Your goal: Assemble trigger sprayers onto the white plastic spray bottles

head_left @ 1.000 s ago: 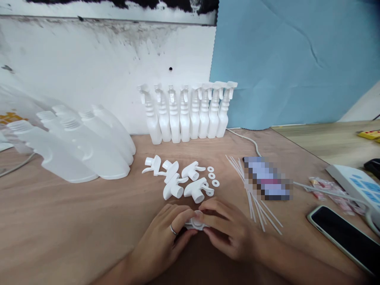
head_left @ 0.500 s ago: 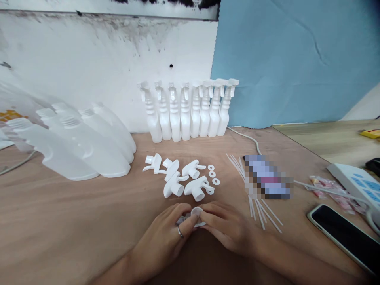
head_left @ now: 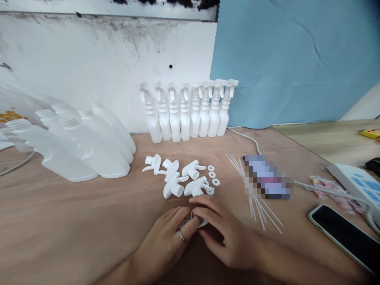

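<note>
Near the table's front edge, my left hand is closed on a white spray-trigger head, of which only a rounded piece of white plastic shows. My right hand curls over the same head from the right, its thumb low and its index finger raised. Most of the head is hidden by fingers. Just beyond my hands lie several loose trigger heads. To their right are three white ring gaskets. Thin white dip tubes lie fanned out farther right.
Several assembled spray bottles stand in a row against the wall. Several larger bottles without heads stand at the left. On the right are a blurred phone-like device, a black-screened phone, a white cable and a white telephone-like device.
My right hand has loosened and lifted, its fingers moving forward over the held head and its thumb dropping away from the rim. The round opening seen earlier is now mostly covered.
</note>
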Motion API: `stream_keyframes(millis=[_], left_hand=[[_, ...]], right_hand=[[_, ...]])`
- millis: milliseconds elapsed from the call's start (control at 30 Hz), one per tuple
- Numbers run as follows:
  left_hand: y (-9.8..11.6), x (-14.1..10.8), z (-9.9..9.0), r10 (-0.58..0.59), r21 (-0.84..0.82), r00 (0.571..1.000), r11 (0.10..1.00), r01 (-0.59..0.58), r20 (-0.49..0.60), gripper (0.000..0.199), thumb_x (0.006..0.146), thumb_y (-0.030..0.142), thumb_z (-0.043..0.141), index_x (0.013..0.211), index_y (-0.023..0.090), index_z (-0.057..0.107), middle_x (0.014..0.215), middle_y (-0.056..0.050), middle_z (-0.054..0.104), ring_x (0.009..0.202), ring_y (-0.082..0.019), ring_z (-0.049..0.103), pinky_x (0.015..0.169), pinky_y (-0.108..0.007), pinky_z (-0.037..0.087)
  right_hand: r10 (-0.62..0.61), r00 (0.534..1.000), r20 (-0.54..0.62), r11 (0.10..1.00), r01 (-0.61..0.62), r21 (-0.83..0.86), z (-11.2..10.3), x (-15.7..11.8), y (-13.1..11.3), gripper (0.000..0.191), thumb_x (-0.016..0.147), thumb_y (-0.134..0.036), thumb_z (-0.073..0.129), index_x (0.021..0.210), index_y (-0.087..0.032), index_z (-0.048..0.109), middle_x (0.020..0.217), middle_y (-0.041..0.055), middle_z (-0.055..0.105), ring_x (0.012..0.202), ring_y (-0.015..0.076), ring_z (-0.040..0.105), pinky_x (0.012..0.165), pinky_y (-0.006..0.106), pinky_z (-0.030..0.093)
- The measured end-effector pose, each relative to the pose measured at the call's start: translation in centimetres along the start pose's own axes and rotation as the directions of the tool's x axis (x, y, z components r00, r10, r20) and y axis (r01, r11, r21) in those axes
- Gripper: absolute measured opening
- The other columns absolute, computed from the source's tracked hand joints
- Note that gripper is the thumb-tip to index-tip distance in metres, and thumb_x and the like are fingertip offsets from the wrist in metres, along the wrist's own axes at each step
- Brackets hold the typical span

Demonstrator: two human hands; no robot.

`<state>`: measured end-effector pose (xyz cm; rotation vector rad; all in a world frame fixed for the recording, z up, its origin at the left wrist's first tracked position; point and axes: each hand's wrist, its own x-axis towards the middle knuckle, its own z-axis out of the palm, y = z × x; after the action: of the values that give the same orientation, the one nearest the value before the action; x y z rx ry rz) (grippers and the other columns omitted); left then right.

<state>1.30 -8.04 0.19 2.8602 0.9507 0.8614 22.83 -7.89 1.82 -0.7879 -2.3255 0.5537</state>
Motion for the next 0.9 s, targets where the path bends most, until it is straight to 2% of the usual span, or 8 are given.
stream_keyframes(millis=[100, 200, 300, 400, 467, 633, 733, 900], left_hand=[[-0.1, -0.2, 0.2, -0.03, 0.022, 0.999, 0.999, 0.03, -0.017, 0.027, 0.098, 0.016, 0.049, 0.125, 0.019, 0.051, 0.107, -0.008, 0.064, 0.088, -0.019, 0.063, 0.073, -0.032, 0.058], [-0.2, -0.3, 0.1, -0.077, 0.019, 0.997, 0.997, 0.077, 0.0, 0.025, 0.098, 0.014, 0.048, 0.122, 0.02, 0.051, 0.11, -0.007, 0.064, 0.091, -0.018, 0.063, 0.077, -0.033, 0.058], [-0.3, -0.2, 0.1, -0.111, 0.013, 0.994, 0.994, 0.111, 0.021, 0.025, 0.097, 0.012, 0.048, 0.12, 0.021, 0.05, 0.112, -0.007, 0.063, 0.091, -0.019, 0.063, 0.077, -0.034, 0.057], [-0.4, -0.2, 0.2, -0.134, -0.015, 0.991, 0.991, 0.135, 0.028, 0.027, 0.096, 0.013, 0.049, 0.121, 0.023, 0.049, 0.114, -0.006, 0.063, 0.093, -0.019, 0.063, 0.079, -0.035, 0.057], [-0.4, -0.3, 0.3, -0.149, -0.053, 0.988, 0.987, 0.151, 0.03, 0.027, 0.096, 0.013, 0.051, 0.121, 0.023, 0.049, 0.113, -0.006, 0.063, 0.092, -0.018, 0.063, 0.079, -0.034, 0.057], [-0.4, -0.2, 0.1, -0.174, -0.144, 0.984, 0.974, 0.178, 0.038, 0.032, 0.096, 0.014, 0.052, 0.126, 0.024, 0.047, 0.114, -0.005, 0.063, 0.096, -0.017, 0.063, 0.083, -0.031, 0.056], [-0.3, -0.2, 0.0, -0.173, -0.151, 0.984, 0.973, 0.177, 0.044, 0.036, 0.096, 0.014, 0.051, 0.13, 0.025, 0.046, 0.115, -0.006, 0.062, 0.098, -0.017, 0.063, 0.085, -0.031, 0.055], [-0.2, -0.2, 0.0, -0.171, -0.152, 0.984, 0.973, 0.176, 0.047, 0.035, 0.097, 0.016, 0.052, 0.13, 0.026, 0.047, 0.115, -0.006, 0.062, 0.097, -0.017, 0.062, 0.084, -0.031, 0.055]], right_hand=[[0.034, 0.993, -0.113, 0.999, -0.033, 0.004, -1.5, 0.1, 1.1, 0.043, 0.089, -0.01, 0.053, 0.131, -0.02, 0.05, 0.138, 0.0121, 0.053, 0.129, 0.0218, 0.051, 0.108, 0.036, 0.044], [0.078, 0.959, -0.273, 0.96, -0.146, -0.238, -3.9, 0.0, 3.6, 0.022, 0.095, -0.016, 0.05, 0.115, -0.019, 0.058, 0.108, 0.0096, 0.068, 0.104, 0.0231, 0.063, 0.095, 0.038, 0.047], [0.209, 0.93, -0.301, 0.723, -0.354, -0.593, -6.8, -0.6, 6.7, 0.015, 0.096, -0.023, 0.048, 0.097, -0.017, 0.063, 0.081, 0.0074, 0.069, 0.077, 0.0254, 0.065, 0.08, 0.041, 0.045], [0.428, 0.818, -0.385, 0.489, -0.567, -0.662, -8.6, -1.5, 9.0, 0.022, 0.094, -0.031, 0.053, 0.108, -0.016, 0.062, 0.088, 0.009, 0.071, 0.071, 0.0257, 0.065, 0.064, 0.034, 0.039], [0.519, 0.774, -0.362, 0.427, -0.602, -0.675, -9.0, -1.9, 9.7, 0.024, 0.094, -0.034, 0.055, 0.108, -0.016, 0.062, 0.091, 0.0097, 0.071, 0.073, 0.0257, 0.066, 0.061, 0.032, 0.037], [0.643, 0.716, -0.273, 0.418, -0.627, -0.657, -8.8, -1.4, 9.1, 0.019, 0.095, -0.026, 0.05, 0.084, -0.018, 0.063, 0.088, 0.0103, 0.073, 0.079, 0.0264, 0.068, 0.063, 0.032, 0.037], [0.675, 0.675, -0.298, 0.416, -0.681, -0.603, -8.6, -1.2, 9.0, 0.017, 0.093, -0.026, 0.052, 0.083, -0.019, 0.064, 0.087, 0.0092, 0.075, 0.079, 0.0269, 0.069, 0.061, 0.031, 0.037], [0.588, 0.675, -0.445, 0.477, -0.734, -0.483, -9.3, -1.2, 8.6, 0.013, 0.093, -0.028, 0.051, 0.092, -0.019, 0.061, 0.071, 0.0061, 0.071, 0.065, 0.0242, 0.067, 0.058, 0.03, 0.036]])
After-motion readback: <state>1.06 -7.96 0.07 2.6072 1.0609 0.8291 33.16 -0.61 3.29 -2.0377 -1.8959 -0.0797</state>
